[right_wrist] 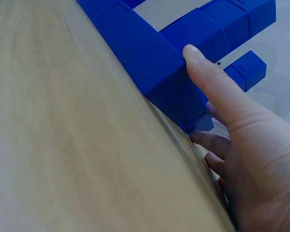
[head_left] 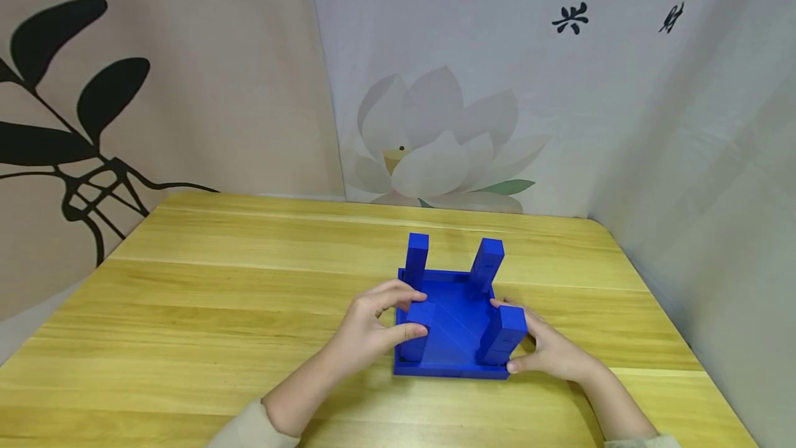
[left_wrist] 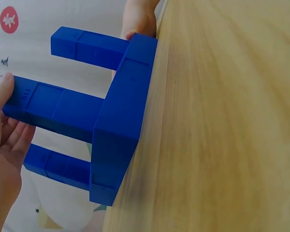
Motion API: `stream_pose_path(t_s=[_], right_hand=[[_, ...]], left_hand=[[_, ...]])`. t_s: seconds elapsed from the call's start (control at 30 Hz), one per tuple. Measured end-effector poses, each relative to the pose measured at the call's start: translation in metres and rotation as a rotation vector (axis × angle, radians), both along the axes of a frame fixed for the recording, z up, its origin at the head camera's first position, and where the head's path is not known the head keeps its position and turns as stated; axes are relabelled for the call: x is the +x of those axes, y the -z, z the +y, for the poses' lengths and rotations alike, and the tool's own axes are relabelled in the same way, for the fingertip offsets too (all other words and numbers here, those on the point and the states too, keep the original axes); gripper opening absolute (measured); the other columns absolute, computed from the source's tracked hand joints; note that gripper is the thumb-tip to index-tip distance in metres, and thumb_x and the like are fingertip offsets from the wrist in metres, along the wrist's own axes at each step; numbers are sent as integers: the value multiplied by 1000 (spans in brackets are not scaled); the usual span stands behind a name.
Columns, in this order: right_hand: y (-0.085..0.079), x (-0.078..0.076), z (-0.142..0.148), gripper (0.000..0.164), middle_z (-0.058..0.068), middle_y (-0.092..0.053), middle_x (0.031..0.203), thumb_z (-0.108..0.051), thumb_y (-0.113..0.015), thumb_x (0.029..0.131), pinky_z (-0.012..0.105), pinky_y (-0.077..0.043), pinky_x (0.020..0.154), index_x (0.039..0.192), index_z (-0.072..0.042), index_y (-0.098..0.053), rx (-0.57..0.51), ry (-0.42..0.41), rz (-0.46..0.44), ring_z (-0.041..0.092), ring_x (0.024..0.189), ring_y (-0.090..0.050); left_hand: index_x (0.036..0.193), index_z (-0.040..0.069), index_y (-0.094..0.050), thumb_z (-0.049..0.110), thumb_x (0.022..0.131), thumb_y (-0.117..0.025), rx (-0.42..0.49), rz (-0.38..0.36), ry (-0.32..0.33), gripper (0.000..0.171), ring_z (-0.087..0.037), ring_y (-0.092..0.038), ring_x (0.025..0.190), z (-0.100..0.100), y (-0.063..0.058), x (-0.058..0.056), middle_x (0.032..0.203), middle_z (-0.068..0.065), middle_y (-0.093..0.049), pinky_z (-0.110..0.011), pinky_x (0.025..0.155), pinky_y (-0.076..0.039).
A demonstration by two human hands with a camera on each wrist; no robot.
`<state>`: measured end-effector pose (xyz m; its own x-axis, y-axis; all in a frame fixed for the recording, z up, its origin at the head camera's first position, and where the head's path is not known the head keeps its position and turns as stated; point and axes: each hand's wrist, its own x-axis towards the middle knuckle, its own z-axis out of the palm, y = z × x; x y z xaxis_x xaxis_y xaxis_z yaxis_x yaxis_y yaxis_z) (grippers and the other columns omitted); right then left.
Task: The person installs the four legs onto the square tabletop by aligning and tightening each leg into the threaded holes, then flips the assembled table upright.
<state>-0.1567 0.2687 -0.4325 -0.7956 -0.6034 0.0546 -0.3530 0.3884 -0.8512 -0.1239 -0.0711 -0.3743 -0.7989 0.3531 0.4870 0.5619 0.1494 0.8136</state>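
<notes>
A blue square tray-like base lies on the table with its raised rim upward and an upright post at each corner. My left hand pinches the near-left post near its top, thumb on one side and fingers on the other. Around the right side of the base rests my right hand, its thumb at the near-right corner below the near-right post and its fingers along the outer wall. Two far posts, the left one and the right one, stand untouched; the far-right one leans slightly in view.
The yellow wooden table extends widely to the left of the base and less far to the right. A light curtain printed with a lotus, leaves and characters hangs behind the table's far edge and along its right side.
</notes>
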Motion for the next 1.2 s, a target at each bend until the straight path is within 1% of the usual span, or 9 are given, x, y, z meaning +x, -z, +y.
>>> stream_pose_path(t_s=[0.13, 0.23, 0.4, 0.47, 0.57, 0.83, 1.1, 1.17, 1.2], right_hand=[[2, -1, 1, 94, 20, -24, 152, -14, -83, 72, 16, -22, 103, 151, -16, -31, 0, -7, 8, 17, 137, -23], [2, -1, 1, 94, 17, -26, 152, -14, -83, 73, 18, -24, 103, 151, -17, -30, -5, -20, 17, 7, 134, -26], [1, -2, 1, 95, 16, -27, 151, -14, -83, 73, 18, -25, 104, 151, -16, -30, -11, -27, 22, 8, 133, -28], [1, -2, 1, 95, 16, -26, 152, -14, -83, 73, 17, -25, 104, 151, -16, -30, -13, -29, 19, 7, 133, -28], [1, -2, 1, 95, 17, -26, 152, -14, -83, 73, 18, -25, 104, 151, -16, -30, -16, -31, 16, 7, 133, -28], [0, -1, 0, 95, 19, -24, 152, -14, -83, 73, 18, -25, 104, 151, -15, -30, -14, -27, 15, 7, 134, -27], [0, -1, 0, 94, 19, -24, 152, -13, -83, 73, 17, -24, 103, 151, -15, -30, -22, -30, 9, 3, 133, -27], [0, 0, 0, 94, 19, -25, 152, -12, -83, 73, 16, -24, 103, 151, -15, -30, -21, -25, 9, 5, 133, -27], [0, 0, 0, 94, 19, -25, 152, -12, -83, 72, 17, -24, 103, 150, -14, -30, -18, -22, 11, 9, 134, -27]], left_hand=[[112, 7, -69, 16, 79, -80, -16, 21, -18, 37, -15, -59, 94, 1, 1, 0, 109, 2, -63, -42, 84, -51], [114, 10, -69, 16, 75, -84, -15, 39, -38, 43, -14, -59, 97, 2, 1, 0, 111, 3, -64, -41, 87, -51], [114, 9, -67, 16, 68, -88, 10, 125, -83, 51, -15, -59, 96, 6, 1, 1, 108, 3, -64, -36, 86, -51], [112, 8, -67, 16, 67, -89, 21, 162, -105, 52, -15, -59, 94, 7, 1, 1, 106, 2, -64, -37, 83, -53], [108, 7, -67, 16, 64, -90, 40, 188, -130, 50, -16, -59, 91, 9, 2, 1, 103, 2, -64, -37, 79, -54], [97, 8, -68, 15, 63, -91, 63, 191, -178, 42, -18, -59, 87, 10, 3, 3, 98, -1, -64, -36, 76, -53], [98, 8, -70, 14, 64, -90, 67, 175, -188, 40, -16, -58, 85, 11, 2, 5, 95, 2, -64, -34, 75, -54], [99, 7, -70, 12, 64, -90, 71, 181, -185, 41, -18, -58, 84, 11, 2, 6, 94, 1, -64, -34, 74, -54], [99, 6, -70, 11, 63, -90, 72, 183, -183, 41, -19, -58, 84, 11, 2, 6, 94, 0, -64, -34, 74, -54]])
